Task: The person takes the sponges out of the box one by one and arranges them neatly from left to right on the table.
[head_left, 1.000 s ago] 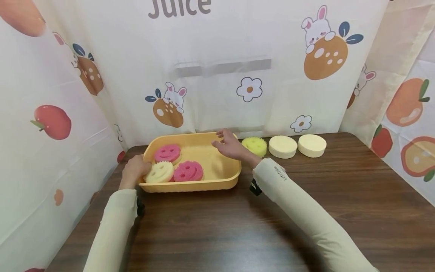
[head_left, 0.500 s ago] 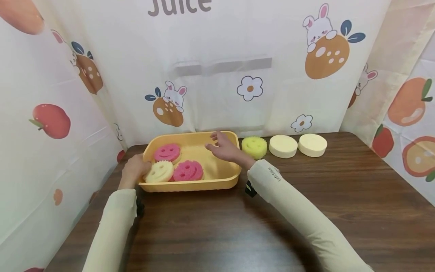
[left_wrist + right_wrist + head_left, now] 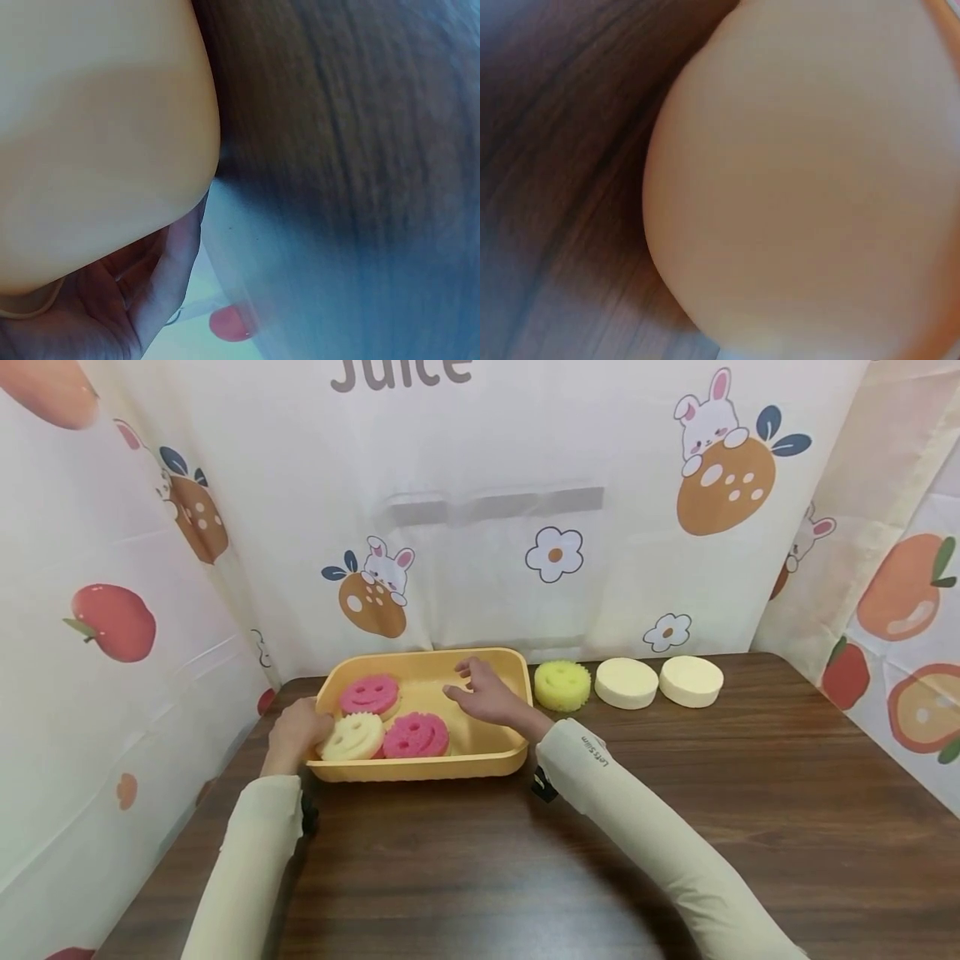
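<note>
My left hand (image 3: 296,733) grips the left wall of a yellow plastic tray (image 3: 420,768), its thumb over the rim. In the left wrist view the fingers of this left hand (image 3: 169,274) lie along the tray's outer side (image 3: 112,150). Inside the tray's left half are a pink smiley sponge (image 3: 370,695), a cream smiley sponge (image 3: 352,737) and a second pink smiley sponge (image 3: 416,736). Over the tray's right half hovers my right hand (image 3: 487,693), fingers loosely bent and holding nothing. The right wrist view shows only the tray's outer wall (image 3: 795,180) and table.
Right of the tray, a yellow smiley sponge (image 3: 562,685) and two plain round cream sponges (image 3: 627,683) stand in a row along the table's back edge. A printed cloth (image 3: 480,577) hangs behind the dark wooden table (image 3: 450,868) and along both sides.
My right hand has moved left, from the tray's right end farther in over its inside, and slightly nearer. My left hand keeps its grip on the tray, and the sponges lie as before.
</note>
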Demonstrator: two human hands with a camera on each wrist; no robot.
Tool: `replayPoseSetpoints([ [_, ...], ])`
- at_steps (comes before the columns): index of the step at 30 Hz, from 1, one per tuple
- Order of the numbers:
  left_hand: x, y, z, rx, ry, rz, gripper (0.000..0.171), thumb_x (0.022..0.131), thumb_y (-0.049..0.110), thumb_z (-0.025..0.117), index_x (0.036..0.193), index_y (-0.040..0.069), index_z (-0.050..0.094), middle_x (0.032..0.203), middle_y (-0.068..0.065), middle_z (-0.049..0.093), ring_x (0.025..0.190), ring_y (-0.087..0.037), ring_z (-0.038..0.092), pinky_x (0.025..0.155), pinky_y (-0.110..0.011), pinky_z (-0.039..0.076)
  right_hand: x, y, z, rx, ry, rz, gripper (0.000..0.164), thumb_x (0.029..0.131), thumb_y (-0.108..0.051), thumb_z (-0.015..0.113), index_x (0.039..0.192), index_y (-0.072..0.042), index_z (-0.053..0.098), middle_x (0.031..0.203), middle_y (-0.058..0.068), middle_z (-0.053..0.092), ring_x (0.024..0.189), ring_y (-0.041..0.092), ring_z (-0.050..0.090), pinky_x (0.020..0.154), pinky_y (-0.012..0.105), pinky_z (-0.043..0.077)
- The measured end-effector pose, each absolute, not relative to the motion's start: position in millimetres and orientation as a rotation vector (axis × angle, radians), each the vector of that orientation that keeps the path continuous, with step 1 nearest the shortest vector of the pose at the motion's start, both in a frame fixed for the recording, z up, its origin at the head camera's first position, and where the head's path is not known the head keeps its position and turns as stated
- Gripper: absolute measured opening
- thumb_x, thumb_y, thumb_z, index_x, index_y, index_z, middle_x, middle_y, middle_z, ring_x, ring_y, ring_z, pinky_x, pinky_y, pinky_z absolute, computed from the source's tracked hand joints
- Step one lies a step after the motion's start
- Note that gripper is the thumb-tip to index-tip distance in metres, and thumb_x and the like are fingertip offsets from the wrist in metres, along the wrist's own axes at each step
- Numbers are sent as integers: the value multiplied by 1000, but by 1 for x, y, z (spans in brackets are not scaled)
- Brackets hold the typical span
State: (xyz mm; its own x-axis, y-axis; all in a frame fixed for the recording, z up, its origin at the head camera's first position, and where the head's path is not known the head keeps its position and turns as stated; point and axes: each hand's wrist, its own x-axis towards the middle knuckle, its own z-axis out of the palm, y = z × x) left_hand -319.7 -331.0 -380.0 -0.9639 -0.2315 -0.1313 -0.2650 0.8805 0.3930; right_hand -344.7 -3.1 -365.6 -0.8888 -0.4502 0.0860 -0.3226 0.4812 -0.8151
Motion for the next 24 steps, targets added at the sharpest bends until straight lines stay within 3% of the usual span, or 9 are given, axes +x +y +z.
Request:
replayPoseSetpoints([
  [14, -320, -331, -382, -391, 2963, 638, 47, 95, 31, 42, 130, 0, 51, 107, -22, 59, 90, -34, 56, 72, -42, 46, -341, -10, -380, -686, 2517, -1378, 57, 102, -35, 52, 143, 0, 35, 147, 20, 35, 136, 39, 43, 112, 47, 40],
  [24, -322, -333, -380, -388, 2970, 629, 43, 96, 30, 42, 125, 1, 52, 100, -19, 59, 85, -32, 56, 68, -38, 44, -344, -19, -386, -662, 2527, -1326, 57, 100, -34, 54, 143, 0, 35, 146, 22, 36, 135, 39, 45, 111, 46, 41],
])
